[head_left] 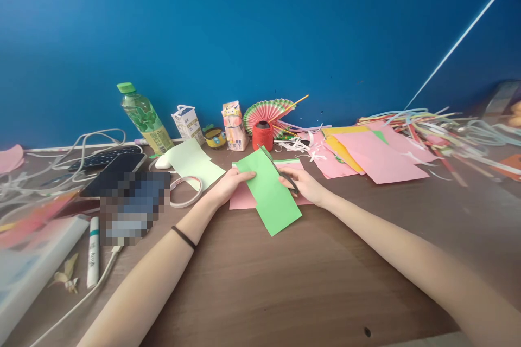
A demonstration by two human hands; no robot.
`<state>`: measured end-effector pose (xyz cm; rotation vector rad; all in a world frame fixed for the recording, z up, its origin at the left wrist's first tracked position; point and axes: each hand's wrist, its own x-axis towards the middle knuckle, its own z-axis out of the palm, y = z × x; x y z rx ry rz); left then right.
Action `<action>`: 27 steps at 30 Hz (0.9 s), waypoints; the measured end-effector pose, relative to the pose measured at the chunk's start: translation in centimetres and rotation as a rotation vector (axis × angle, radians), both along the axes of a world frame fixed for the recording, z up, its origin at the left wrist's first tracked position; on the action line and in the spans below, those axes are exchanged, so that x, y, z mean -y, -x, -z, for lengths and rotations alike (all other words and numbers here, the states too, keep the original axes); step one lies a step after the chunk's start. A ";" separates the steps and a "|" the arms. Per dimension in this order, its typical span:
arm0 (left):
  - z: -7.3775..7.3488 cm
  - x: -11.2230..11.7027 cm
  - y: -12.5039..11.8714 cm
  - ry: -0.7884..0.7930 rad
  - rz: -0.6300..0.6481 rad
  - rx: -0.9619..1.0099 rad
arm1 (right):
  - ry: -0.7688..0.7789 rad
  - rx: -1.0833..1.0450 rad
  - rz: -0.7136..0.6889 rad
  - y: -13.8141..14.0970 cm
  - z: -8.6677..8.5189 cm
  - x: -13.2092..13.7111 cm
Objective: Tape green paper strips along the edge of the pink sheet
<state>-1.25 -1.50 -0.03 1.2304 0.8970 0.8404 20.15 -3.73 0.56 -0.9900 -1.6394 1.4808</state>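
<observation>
My left hand (pixel 230 184) pinches the left edge of a green paper sheet (pixel 271 195), held tilted above the brown desk. My right hand (pixel 303 183) grips black-handled scissors (pixel 285 175), whose blades reach into the sheet's upper part. Under the green sheet lies a pink sheet (pixel 242 199) flat on the desk. A black band circles my left wrist.
A pale green sheet (pixel 193 162), tape roll (pixel 187 191), phone, keyboard, cables and a marker (pixel 93 252) crowd the left. A green bottle (pixel 143 117), small cartons, red thread spool (pixel 262 135) and paper fan line the blue wall. Pink and yellow sheets (pixel 374 157) and paper strips lie right.
</observation>
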 end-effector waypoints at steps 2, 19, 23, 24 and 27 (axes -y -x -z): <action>0.1 -0.1 0.0 -0.003 0.001 0.002 | -0.013 0.002 -0.005 0.0 0.1 -0.1; -0.3 0.1 -0.1 0.024 -0.031 0.061 | 0.001 -0.103 -0.043 -0.6 0.4 -0.5; -0.5 -0.1 -0.2 0.055 -0.120 0.186 | -0.063 -0.136 0.084 -1.1 0.1 -0.7; -0.6 -0.1 -0.2 0.062 -0.157 0.217 | -0.086 -0.137 0.120 -1.2 0.1 -0.8; -1.0 -0.1 -0.5 0.078 -0.243 0.259 | -0.124 -0.126 0.183 -1.6 0.2 -1.2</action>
